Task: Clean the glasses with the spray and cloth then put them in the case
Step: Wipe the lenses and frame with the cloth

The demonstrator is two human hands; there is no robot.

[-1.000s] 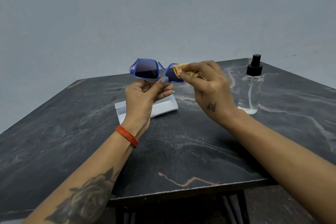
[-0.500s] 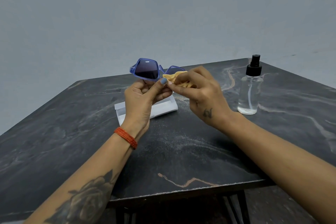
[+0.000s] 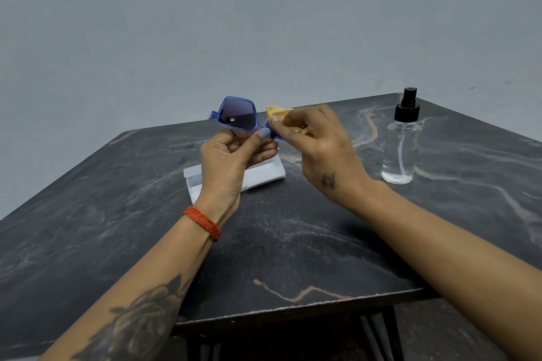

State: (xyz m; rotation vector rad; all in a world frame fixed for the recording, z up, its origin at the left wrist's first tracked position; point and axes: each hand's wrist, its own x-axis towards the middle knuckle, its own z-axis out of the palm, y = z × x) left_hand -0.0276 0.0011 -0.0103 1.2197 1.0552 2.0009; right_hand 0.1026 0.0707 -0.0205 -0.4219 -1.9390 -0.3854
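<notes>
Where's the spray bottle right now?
In the head view the clear spray bottle stands upright on the right side of the dark marble table, untouched, just beyond the right hand that holds the yellow cloth.

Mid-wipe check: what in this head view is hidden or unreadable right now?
- Second lens of the glasses: covered by the cloth and right hand.
- Case: its middle sits behind the left hand; open or closed unclear.
- Smears on the visible lens: too small to judge.
- Spray bottle fill level: clear liquid, hard to read.
</notes>
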